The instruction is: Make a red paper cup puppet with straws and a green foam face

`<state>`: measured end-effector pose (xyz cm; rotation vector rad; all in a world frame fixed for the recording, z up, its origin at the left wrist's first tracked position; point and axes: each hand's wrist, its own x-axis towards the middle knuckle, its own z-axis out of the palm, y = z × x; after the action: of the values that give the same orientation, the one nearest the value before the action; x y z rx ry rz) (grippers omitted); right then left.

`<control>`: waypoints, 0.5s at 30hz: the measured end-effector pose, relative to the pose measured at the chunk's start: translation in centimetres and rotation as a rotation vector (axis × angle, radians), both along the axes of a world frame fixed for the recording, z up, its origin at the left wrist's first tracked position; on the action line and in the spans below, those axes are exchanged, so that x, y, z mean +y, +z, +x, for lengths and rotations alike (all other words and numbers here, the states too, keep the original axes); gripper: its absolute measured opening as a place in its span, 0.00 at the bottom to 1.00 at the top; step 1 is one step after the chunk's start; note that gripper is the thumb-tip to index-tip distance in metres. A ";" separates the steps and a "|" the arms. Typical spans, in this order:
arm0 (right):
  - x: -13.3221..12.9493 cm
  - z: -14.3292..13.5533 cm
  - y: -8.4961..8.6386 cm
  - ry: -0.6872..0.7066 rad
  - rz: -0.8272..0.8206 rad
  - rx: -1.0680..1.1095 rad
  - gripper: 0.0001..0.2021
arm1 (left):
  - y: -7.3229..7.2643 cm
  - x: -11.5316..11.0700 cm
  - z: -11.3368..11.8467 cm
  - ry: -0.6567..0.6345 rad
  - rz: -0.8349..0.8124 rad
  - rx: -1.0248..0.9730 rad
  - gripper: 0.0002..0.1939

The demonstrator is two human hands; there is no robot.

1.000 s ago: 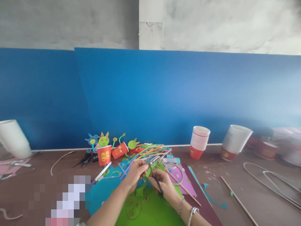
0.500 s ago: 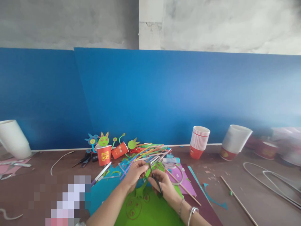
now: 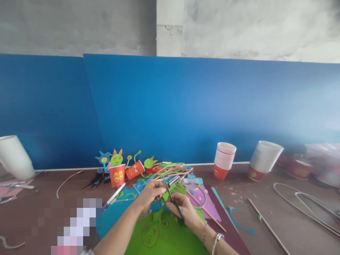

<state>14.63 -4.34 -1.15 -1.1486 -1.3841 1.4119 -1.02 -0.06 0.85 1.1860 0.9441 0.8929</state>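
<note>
— What are the two hands doing?

— The right hand [image 3: 183,209] is closed around the dark handles of a pair of scissors [image 3: 173,200], blades pointing up and away from the person. The left hand [image 3: 150,194] pinches a small green paper piece [image 3: 168,195] right at the blades, fingers curled on it. The two hands are almost touching.

— Where is that relative to the rest of the paper?

— Just above a large green sheet [image 3: 170,237] with drawn outlines, which lies at the near edge of the brown surface [image 3: 278,212]. A teal sheet [image 3: 117,216] lies beside it on the left, a pink sheet [image 3: 209,209] and a dark maroon one [image 3: 236,237] on the right.

— And behind the hands?

— A heap of coloured straws [image 3: 170,169], and left of it two red paper cups: one upright [image 3: 117,175] with a green bunny cutout [image 3: 117,157] sticking out, one tipped on its side [image 3: 134,169]. Another pair of dark scissors [image 3: 94,181] lies further left.

— Anything off to the right?

— A stack of red-and-white cups [image 3: 224,160] stands well apart from the hands, with a tilted white stack [image 3: 264,156] beyond it. A thin wooden stick [image 3: 268,226] and loops of white wire [image 3: 302,203] lie on the surface there. A blue board [image 3: 202,106] lines the back.
</note>
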 end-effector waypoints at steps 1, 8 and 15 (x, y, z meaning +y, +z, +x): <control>0.0 0.0 0.0 -0.002 0.001 -0.005 0.18 | 0.0 0.0 -0.1 -0.002 -0.003 0.010 0.12; 0.1 -0.1 -0.1 0.002 0.005 -0.019 0.18 | 0.5 0.1 -0.7 -0.039 -0.008 0.114 0.13; 0.5 0.6 -0.1 -0.156 0.019 0.067 0.19 | 2.0 -1.1 -1.9 -0.195 0.079 0.423 0.10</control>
<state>15.24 -3.85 -1.24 -1.1606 -1.2310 1.3120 -2.94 -1.16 2.85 1.5427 1.1123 0.5343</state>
